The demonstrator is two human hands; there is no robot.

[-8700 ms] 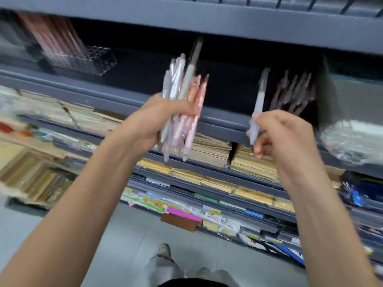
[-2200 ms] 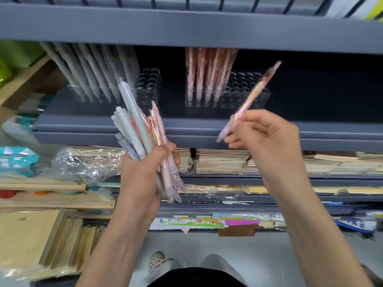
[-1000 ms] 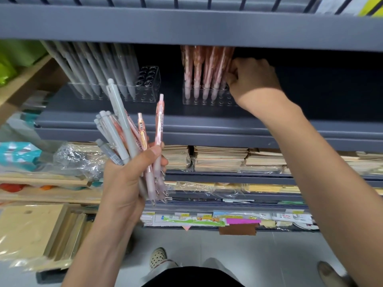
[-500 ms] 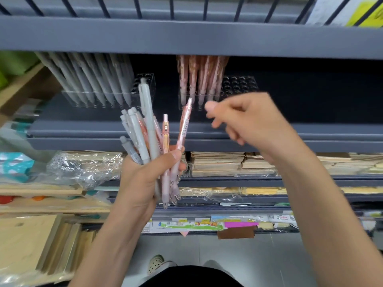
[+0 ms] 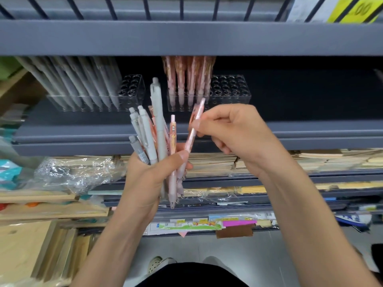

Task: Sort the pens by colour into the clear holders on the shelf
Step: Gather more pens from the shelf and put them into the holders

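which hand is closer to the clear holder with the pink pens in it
Right. The right hand, pinching a pink pen, is just below the front of the pink-pen holder. The left hand is lower and further left, gripping the bundle of pens.

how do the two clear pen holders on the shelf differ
The left holder carries grey pens; the right holder carries pink pens. The left holder is nearly full, with a few empty holes at its right end; the right holder is filled only on its left side. Pens in the left holder lean left; those in the right holder stand nearer upright. Both are clear blocks with round holes on the same shelf.
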